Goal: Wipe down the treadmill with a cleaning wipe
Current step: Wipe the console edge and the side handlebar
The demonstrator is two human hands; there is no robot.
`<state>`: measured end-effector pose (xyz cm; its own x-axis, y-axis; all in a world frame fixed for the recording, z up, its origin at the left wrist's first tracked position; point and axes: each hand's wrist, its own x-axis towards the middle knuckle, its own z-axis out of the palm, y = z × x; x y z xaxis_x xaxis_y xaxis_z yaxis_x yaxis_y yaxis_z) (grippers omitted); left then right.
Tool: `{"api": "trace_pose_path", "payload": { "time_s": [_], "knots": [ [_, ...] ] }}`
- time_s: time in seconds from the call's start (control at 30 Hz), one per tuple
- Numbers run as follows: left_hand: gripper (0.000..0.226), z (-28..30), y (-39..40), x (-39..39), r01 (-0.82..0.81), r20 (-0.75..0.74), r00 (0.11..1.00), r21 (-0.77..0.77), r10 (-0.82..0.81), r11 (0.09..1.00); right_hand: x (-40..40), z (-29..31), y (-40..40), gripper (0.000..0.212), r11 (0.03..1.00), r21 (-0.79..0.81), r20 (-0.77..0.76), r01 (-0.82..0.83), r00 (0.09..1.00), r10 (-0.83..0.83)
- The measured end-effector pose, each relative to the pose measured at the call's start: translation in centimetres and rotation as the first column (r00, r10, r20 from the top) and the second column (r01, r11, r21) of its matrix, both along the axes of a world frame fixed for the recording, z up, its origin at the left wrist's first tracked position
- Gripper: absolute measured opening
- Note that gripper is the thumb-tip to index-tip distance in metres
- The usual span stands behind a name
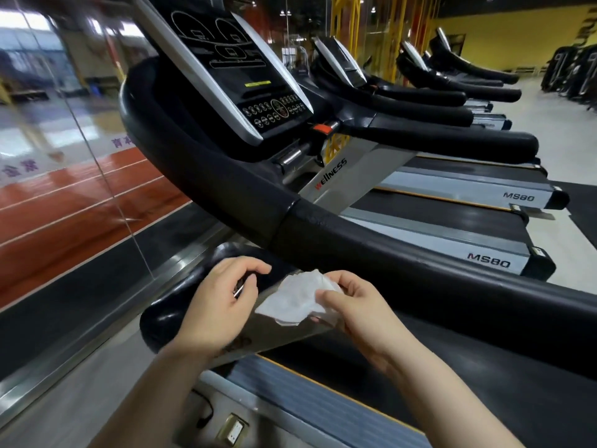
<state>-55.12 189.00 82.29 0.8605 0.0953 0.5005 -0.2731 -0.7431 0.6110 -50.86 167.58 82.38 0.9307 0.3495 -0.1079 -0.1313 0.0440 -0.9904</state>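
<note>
Both hands low in centre of view, just under the near treadmill's (371, 253) big black handrail (323, 234). Right hand (361, 305) pinches a crumpled white wipe (297, 299) betw thumb and curled fingers; wipe hangs betw the two hands, over the silver side upright, not touching the rail above. Left hand (219, 302) fingers curled, holding a small dark item (240, 287) w/ a shiny edge, too hidden to tell what it is or what's in it.

Below the hands: ribbed grey side rail w/ orange edge strip (290, 383), belt to the right of right forearm. Near left elbow a floor socket (232, 431) w/ black cable (203, 412) beside it. Left of left hand: black motor-cover end, then metal floor channel and glass wall (80, 140), so little room on that side. Open floor only far right.

Above hands: handrail curves up round the console (239, 69), dark screen, one yellow-green bar, 2 rows of round buttons. Red safety clip (321, 128) just under console.

Beyond, to the right: row of more treadmills, at least 4 consoles counted incl. the near one; 2 "MS80" deck ends (487, 260) readable. Yellow posts and yellow wall at far back.
</note>
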Motion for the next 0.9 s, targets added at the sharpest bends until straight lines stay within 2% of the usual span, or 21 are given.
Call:
{"api": "trace_pose_path", "payload": {
  "time_s": [0.03,0.1,0.3,0.47,0.6,0.77,0.9],
  "knots": [
    [0.034,1.0,0.8,0.7,-0.010,0.053,0.999,0.036,0.008,0.999,0.6,1.0,0.5,0.015,0.996,-0.086,0.083,0.012,0.997,-0.005],
    [0.034,3.0,2.6,2.4,-0.033,0.152,0.988,0.086,0.019,0.996,1.9,3.3,1.5,0.015,0.988,-0.148,0.180,0.044,0.983,-0.016],
    [0.024,8.7,7.6,8.3,-0.022,0.299,0.954,0.176,-0.032,0.984,6.7,10.0,5.9,0.015,0.995,-0.050,0.259,0.090,0.963,-0.074],
    [0.025,12.0,12.8,14.2,0.037,0.230,0.967,0.296,-0.108,0.955,12.8,13.2,10.9,0.016,0.983,0.033,0.228,0.178,0.957,-0.181],
    [0.033,14.2,18.5,18.5,0.040,0.179,0.974,0.472,-0.141,0.880,17.9,14.7,15.1,0.016,0.973,0.041,0.190,0.229,0.954,-0.233],
    [0.042,17.0,25.6,23.3,0.024,0.165,0.976,0.559,-0.139,0.829,25.3,15.8,19.0,0.024,0.931,-0.029,0.301,0.364,0.892,-0.339],
    [0.043,19.6,28.7,26.7,0.026,0.177,0.969,0.618,-0.171,0.786,30.8,15.9,21.8,0.033,0.837,-0.153,0.421,0.526,0.801,-0.426]
  ]
}}
